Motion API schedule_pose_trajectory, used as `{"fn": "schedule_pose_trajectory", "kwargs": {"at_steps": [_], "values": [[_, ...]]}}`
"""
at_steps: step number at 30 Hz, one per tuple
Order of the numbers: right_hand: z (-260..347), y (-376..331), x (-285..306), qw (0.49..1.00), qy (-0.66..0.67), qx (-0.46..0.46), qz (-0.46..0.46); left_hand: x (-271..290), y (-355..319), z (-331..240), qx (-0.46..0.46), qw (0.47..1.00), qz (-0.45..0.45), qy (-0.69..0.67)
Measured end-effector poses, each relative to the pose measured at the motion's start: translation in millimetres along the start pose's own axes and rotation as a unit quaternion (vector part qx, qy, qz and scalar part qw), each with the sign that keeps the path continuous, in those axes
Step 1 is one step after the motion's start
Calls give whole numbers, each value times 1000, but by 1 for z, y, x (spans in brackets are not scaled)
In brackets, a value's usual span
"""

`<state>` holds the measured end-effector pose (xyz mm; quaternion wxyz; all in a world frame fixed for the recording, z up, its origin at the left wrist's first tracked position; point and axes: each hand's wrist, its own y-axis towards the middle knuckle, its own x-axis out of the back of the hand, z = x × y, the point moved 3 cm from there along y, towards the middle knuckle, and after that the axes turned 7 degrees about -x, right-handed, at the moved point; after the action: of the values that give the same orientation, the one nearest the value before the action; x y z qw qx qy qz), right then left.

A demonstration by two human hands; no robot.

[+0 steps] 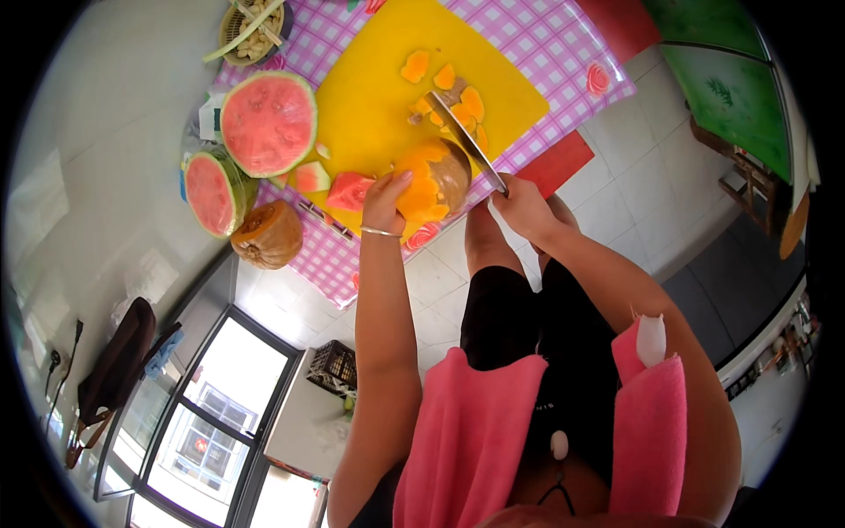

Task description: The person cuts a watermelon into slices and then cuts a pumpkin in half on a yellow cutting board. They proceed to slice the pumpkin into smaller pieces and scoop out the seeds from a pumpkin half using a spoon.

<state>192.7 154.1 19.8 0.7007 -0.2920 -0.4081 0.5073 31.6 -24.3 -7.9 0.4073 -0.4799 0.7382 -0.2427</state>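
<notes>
My left hand (384, 204) holds a partly peeled pumpkin piece (427, 183) from its left side, near the front of the yellow cutting board (365, 97). Orange flesh shows on much of it, with tan skin left on the right. In my right hand (521, 207) is the handle of a kitchen knife (466, 141); its blade slants up and left, just beyond the pumpkin. Whether the edge touches the pumpkin I cannot tell. Several cut-off pumpkin peelings (472, 102) lie on the board beyond the blade.
Left of the board are two watermelon halves (268, 123), smaller watermelon chunks (350, 190) and another cut pumpkin (267, 235). A basket (255, 35) of pale pieces stands at the far left. A pink checked tablecloth (563, 44) covers the table; a red stool (554, 164) shows beside it.
</notes>
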Motion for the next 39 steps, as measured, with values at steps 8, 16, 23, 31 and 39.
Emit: {"fn": "schedule_pose_trajectory", "kwargs": {"at_steps": [8,16,23,31,39], "values": [[25,-13,-11,995,-43,87,-1,0,-28,-2,-123,991,-23,55],[26,-24,-14,958,-250,138,4,-15,-28,13,-242,942,-57,225],[43,-41,-6,898,-389,204,-14,-12,-12,23,-409,655,-41,634],[28,-26,2,981,-120,135,-70,-24,-23,9,-136,982,-133,13],[18,-16,2,996,-43,71,-41,-15,-32,22,-184,976,-97,-58]]}}
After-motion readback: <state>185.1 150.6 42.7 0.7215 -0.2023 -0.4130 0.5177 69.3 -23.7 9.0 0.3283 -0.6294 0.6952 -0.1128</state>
